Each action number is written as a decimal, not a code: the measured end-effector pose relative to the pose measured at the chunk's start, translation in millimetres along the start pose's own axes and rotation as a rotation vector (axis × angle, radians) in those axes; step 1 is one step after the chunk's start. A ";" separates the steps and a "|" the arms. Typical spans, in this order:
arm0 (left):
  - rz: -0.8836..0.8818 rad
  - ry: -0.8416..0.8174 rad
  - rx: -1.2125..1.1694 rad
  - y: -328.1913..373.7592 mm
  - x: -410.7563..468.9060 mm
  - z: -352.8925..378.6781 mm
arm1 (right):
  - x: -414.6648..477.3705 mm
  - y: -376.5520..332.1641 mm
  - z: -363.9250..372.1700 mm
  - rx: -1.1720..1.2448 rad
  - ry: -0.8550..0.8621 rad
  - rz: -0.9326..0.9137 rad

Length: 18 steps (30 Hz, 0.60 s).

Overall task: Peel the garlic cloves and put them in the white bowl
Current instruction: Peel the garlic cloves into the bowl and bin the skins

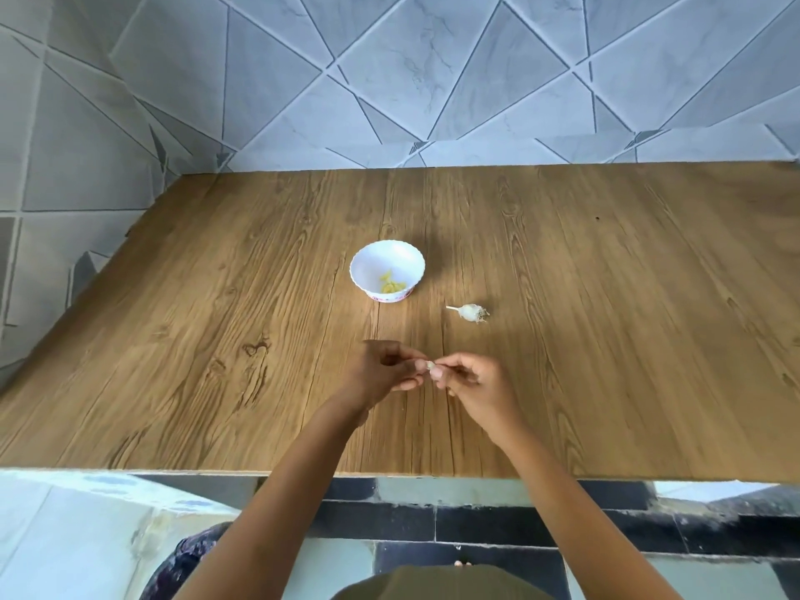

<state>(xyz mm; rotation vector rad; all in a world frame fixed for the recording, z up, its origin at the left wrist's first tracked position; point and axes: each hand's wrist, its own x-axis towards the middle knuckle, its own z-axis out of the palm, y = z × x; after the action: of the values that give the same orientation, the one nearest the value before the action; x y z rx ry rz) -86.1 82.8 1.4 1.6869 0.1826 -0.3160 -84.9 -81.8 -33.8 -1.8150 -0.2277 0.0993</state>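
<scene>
Both forearms reach over the near edge of the table (216,339), and the hands meet above the wood near its front. The left hand (381,370) has its fingers curled, pinching one end of a small pale clove (430,365). The right hand (472,378), at 3 o'clock from the left, pinches the other end with thumb and fingertips, so the clove sits between the two, held just off the table. Beyond the right hand, at about 12 o'clock from it, a garlic bulb (472,313) lies on its side on the wood, stem pointing to 9 o'clock, roots to 3 o'clock. At 10 o'clock from the bulb, near but apart, stands the bowl (402,262), holding a few yellowish peeled cloves (391,287). Grey tiled wall (389,80) rises behind the far edge.
</scene>
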 end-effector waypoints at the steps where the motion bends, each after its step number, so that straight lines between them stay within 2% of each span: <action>1: 0.014 0.018 0.041 -0.4 0.5 1.4 | 1.5 1.3 0.5 -0.033 0.002 -0.006; 3: 0.030 0.047 0.112 -0.7 1.2 5.5 | 1.7 3.8 3.1 -0.203 0.060 -0.150; 6: 0.007 0.076 0.080 -1.8 0.8 10.1 | 4.9 8.4 6.8 -0.560 0.187 -0.504; 8: -0.030 0.070 0.019 -2.6 0.3 11.8 | 9.4 12.5 6.6 -0.670 0.208 -0.573; 9: -0.047 0.063 -0.011 -2.9 0.1 11.6 | 10.9 13.6 6.9 -0.660 0.197 -0.546; 11: -0.047 0.047 -0.035 -1.8 0.1 10.7 | 10.6 6.9 6.2 -0.467 0.123 -0.334; 14: 0.092 0.051 0.124 0.7 2.5 5.8 | 11.7 -13.8 -1.6 0.099 -0.096 0.253; 15: 0.150 0.044 0.180 1.9 3.3 3.6 | 13.6 -18.0 -5.5 0.258 -0.147 0.393; 18: 0.253 -0.033 0.155 3.5 2.4 -1.6 | 17.3 -25.9 -14.0 0.619 -0.246 0.624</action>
<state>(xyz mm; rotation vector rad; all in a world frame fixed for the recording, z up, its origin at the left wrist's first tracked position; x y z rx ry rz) -82.6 83.7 4.2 1.8334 -0.0823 -0.1711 -68.0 -85.3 -4.3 -1.1949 0.1933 0.7521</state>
